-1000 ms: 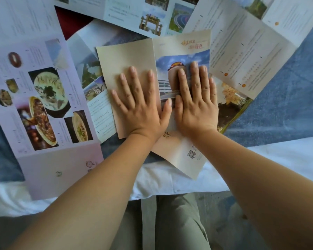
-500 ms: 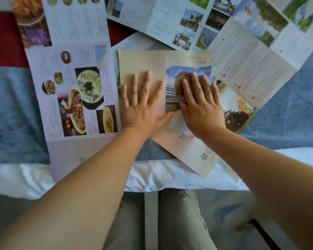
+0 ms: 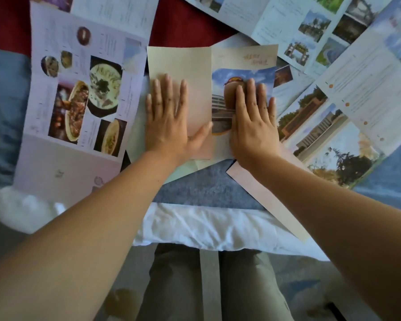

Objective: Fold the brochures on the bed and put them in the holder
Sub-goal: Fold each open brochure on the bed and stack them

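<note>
Two hands lie flat, fingers straight, on a cream brochure mid-bed: the left hand on its blank panel, the right hand on its picture panel. A food brochure lies left.

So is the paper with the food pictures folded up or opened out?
Opened out. The food brochure lies flat on the bed, with several panels showing in a row.

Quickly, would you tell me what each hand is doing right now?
Left hand: open, pressing flat on the beige brochure.
Right hand: open, pressing flat on it too.
</note>
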Motion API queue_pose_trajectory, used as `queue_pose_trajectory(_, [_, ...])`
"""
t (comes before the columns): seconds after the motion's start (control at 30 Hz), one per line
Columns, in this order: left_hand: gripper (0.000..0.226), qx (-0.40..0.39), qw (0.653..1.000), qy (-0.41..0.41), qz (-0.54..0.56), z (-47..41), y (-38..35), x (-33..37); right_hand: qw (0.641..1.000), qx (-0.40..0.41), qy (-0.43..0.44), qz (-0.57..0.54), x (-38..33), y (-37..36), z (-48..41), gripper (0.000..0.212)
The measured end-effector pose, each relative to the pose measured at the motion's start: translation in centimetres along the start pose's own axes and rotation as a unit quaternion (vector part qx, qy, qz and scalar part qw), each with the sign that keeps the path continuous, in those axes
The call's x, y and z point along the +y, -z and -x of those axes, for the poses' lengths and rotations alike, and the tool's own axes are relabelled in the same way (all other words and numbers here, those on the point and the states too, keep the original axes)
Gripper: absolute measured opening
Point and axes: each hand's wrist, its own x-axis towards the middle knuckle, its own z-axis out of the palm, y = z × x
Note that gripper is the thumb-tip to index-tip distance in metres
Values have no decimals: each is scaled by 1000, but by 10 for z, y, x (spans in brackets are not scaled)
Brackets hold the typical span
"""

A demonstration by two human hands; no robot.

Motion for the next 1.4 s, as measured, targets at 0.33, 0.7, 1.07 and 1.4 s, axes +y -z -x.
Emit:
queue_pose_trajectory(0.33, [107,58,995,50,59,-1,-8,15,997,66,31,0,10,-16,4,67])
queue_pose_trajectory(0.7, [98,60,990,35,126,2,-3,7,998,52,15,26,3,-12,5,67])
queue_pose_trajectory(1.07, [125,62,995,30,75,2,-17,8,993,66,18,101,1,-23,-1,70])
queue_pose_trajectory(1.4, [117,105,981,43,159,3,-16,8,990,57,96,89,-15,-17,-13,68])
